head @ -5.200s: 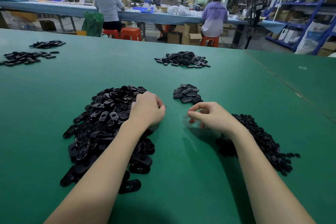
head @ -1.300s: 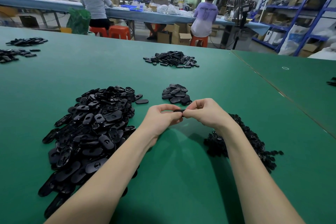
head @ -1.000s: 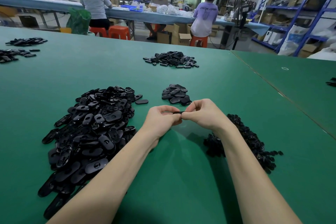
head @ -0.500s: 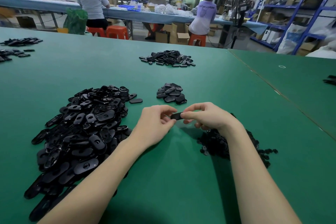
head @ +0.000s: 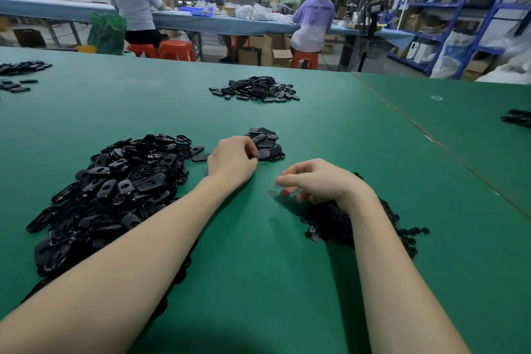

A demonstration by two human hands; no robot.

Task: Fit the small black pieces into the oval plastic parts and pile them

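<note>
Left hand (head: 232,162) pinches an oval part (head: 263,154) at the small center pile (head: 265,142); right hand (head: 319,181) hangs loosely curled, holding nothing, lower right.

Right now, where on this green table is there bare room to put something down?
Bare mat lies between the forearms and between the far pile and small pile. It is crowded at the big oval-part heap, and the small-piece heap under the right hand.

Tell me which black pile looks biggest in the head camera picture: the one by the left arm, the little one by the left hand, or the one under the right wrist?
1. Pile of oval parts by the left arm: clearly biggest.
2. Pile of small black pieces under the right wrist: partly hidden by the arm, so its full size is unsure.
3. Small finished pile at the left hand: smallest, though it sits farther away.
</note>
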